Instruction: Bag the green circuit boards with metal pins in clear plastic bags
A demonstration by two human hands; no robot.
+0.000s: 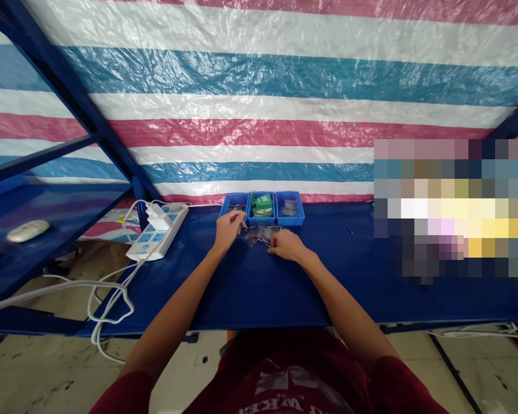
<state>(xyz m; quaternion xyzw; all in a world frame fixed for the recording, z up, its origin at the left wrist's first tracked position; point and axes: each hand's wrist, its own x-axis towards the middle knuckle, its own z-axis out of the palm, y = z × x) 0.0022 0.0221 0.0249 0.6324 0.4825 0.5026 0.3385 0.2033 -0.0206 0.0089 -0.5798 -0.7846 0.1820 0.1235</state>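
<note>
My left hand [229, 232] is at the front of the left blue bin [225, 204], its thumb and fingers pinched together. What the pinch holds, if anything, is too small to name. Beside it, a clear plastic bag [251, 237] with thin dark pieces in or on it lies between my hands. My right hand [289, 246] is closed, its curled fingers gripping the right side of this bag. Behind my hands, small metal pieces sit in the left bin, green packets [262, 206] fill the middle bin, and clear packets [290, 207] lie in the right bin.
A white power strip [157, 236] with a plugged-in charger [159, 217] and loose white cables [112, 284] stands at the left of the blue table [259, 293]. A small dark piece [349, 230] lies to the right. Striped sheeting [259, 132] hangs behind. The far right is blurred.
</note>
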